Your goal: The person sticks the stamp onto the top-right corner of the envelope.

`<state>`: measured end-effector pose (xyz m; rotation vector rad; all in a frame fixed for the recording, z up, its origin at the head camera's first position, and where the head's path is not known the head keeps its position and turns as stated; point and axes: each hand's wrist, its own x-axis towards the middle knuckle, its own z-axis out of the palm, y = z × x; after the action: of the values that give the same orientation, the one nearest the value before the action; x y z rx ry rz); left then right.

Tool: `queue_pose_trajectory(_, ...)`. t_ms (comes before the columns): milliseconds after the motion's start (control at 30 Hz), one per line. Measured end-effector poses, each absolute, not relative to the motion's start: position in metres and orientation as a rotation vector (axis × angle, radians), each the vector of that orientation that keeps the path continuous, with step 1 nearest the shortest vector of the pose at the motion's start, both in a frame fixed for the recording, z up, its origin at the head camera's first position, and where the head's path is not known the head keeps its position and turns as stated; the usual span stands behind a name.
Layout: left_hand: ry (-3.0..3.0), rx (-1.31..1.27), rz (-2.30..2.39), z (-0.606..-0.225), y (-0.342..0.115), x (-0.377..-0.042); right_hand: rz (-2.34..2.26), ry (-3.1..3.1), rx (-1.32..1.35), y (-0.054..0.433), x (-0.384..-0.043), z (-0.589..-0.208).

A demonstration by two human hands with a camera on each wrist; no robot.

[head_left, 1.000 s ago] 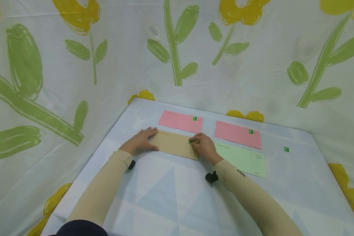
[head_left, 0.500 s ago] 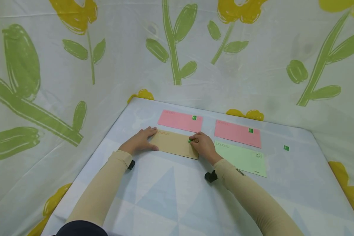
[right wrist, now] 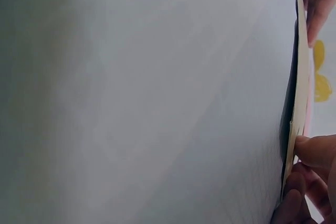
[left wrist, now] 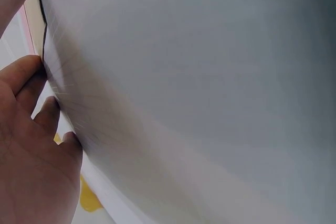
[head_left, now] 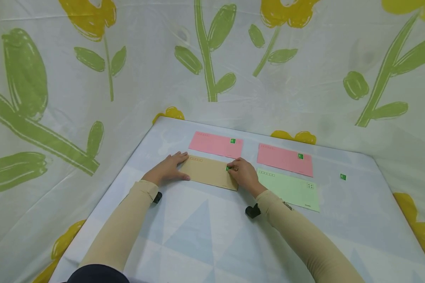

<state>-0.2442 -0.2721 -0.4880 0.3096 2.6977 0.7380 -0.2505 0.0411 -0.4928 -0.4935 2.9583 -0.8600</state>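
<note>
A tan envelope [head_left: 207, 171] lies between my two hands. My left hand [head_left: 168, 169] rests at its left end, fingers and thumb spread; in the left wrist view, that hand's fingertips [left wrist: 34, 64] are right at the envelope's edge. With curled fingers, my right hand [head_left: 246, 175] pinches a small green stamp [head_left: 228, 168] at the envelope's right end. The fingers hide part of this stamp. From the right wrist, the envelope [right wrist: 300, 87] shows nearly edge-on, with the right thumb [right wrist: 315, 150] against its face.
Two pink envelopes, the left one [head_left: 212, 144] and the right one [head_left: 281, 159], lie farther back, each bearing a green stamp. A pale green envelope [head_left: 287, 190] is right of my right hand. Another green stamp [head_left: 343, 177] lies alone farther right. Flowered cloth [head_left: 145, 70] hangs behind the table.
The head view has shifted slightly. Both hands keep nearly the same place and pose, and a little more of the pinched stamp shows beside the right fingertips.
</note>
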Motion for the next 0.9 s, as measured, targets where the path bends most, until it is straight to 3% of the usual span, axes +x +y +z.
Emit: queue_pose_trajectory(900, 2.691, 0.28, 0.746, -0.491, -0.2731, -0.2461, -0.912, 2.957, -0.46, 0.0409, -0.2517, -0.4945)
